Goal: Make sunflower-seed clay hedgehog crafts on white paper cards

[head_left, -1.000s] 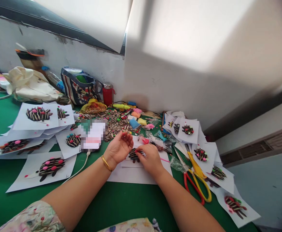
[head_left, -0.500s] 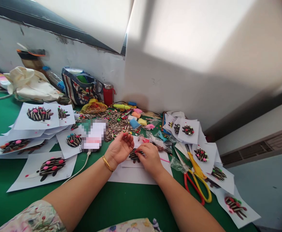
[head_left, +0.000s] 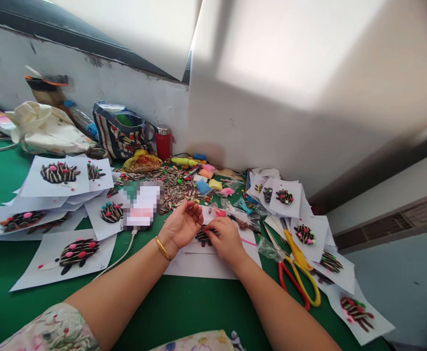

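Observation:
A hedgehog figure of dark clay and striped seeds (head_left: 202, 236) lies on white paper (head_left: 198, 263) in front of me. My right hand (head_left: 228, 239) is over its right side, fingertips pinched together at the figure; whatever is between them is too small to make out. Just left of the figure, my left hand (head_left: 182, 224) is held palm up with the fingers curled in. Its fingers hide what may lie in them. A gold bangle (head_left: 163, 247) circles the left wrist.
Beyond my hands lie a heap of striped seeds (head_left: 176, 187) and soft clay packets (head_left: 203, 187). A phone (head_left: 142, 207) with a cable is on the left. Finished hedgehog cards (head_left: 63, 258) flank both sides. Scissors (head_left: 294, 273) lie right. A red flask (head_left: 164, 144) stands by the wall.
Almost nothing differs. The fingers of my right hand have shifted very slightly at the figure; my left hand stays where it was.

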Demonstrator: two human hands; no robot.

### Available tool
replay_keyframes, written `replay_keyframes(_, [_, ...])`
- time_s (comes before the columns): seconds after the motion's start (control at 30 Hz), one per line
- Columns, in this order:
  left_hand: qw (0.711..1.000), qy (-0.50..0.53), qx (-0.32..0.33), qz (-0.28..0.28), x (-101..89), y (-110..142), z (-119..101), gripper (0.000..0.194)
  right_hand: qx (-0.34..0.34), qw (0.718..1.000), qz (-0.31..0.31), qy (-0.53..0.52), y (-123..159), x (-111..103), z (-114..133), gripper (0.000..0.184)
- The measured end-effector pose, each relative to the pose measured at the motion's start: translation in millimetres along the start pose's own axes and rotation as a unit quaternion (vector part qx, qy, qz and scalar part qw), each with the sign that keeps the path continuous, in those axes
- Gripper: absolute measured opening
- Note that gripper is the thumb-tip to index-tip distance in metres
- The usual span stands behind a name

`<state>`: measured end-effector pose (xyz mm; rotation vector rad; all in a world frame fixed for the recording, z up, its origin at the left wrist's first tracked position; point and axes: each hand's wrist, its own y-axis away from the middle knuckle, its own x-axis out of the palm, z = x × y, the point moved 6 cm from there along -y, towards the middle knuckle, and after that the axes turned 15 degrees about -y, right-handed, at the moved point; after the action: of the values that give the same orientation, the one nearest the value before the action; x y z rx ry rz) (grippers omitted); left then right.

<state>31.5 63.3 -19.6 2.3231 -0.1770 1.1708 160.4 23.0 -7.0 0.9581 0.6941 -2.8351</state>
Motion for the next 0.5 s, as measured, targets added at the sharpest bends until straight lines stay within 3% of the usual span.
replay_keyframes(0.5, [1.000,-0.007,-0.008,0.010,0.6,0.7,-0.1,0.021,0.009,1.000,0.001,-0.008,0.5,-2.4,0.0,0.010])
